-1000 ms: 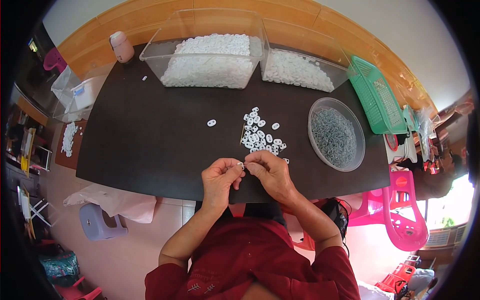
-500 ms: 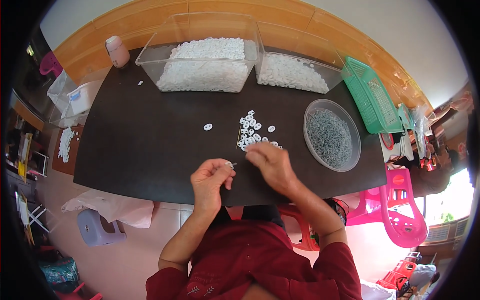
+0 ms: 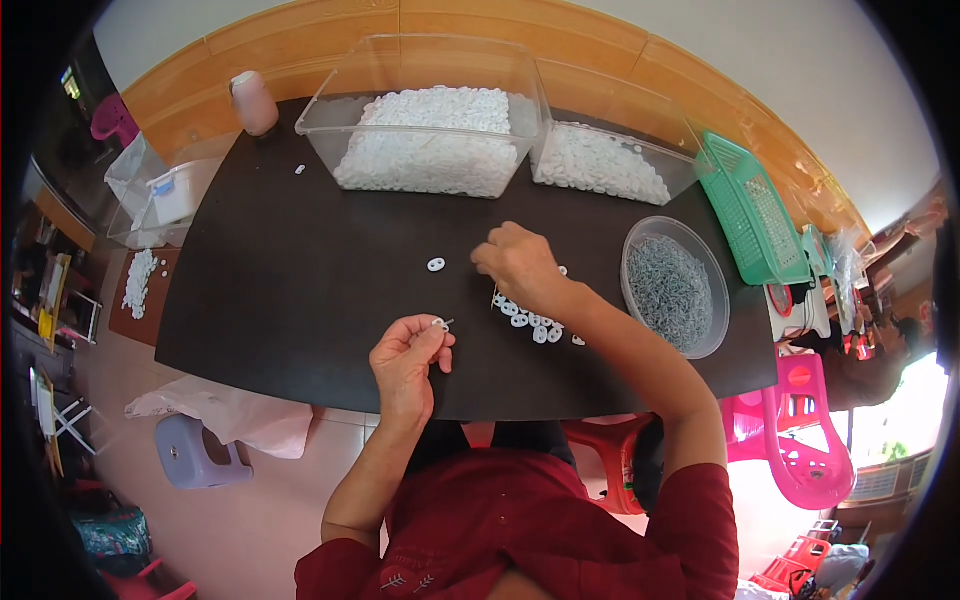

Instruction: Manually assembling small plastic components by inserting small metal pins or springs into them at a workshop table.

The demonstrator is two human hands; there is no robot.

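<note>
Thumb and fingertips of the bare left hand [image 3: 405, 355] pinch a small white plastic piece [image 3: 438, 323], a slim grey metal pin [image 3: 449, 321] projecting from it, above the near edge area of the dark brown table [image 3: 280, 280]. We find the bare right hand [image 3: 525, 262] over a loose pile of white, oval, two-holed plastic pieces [image 3: 540, 334]; its fingertips are blurred, so we cannot tell whether they grip anything. We note broad tabletop between left hand and left edge; rightward, a round clear plastic tub [image 3: 717, 337] narrows the room.
</note>
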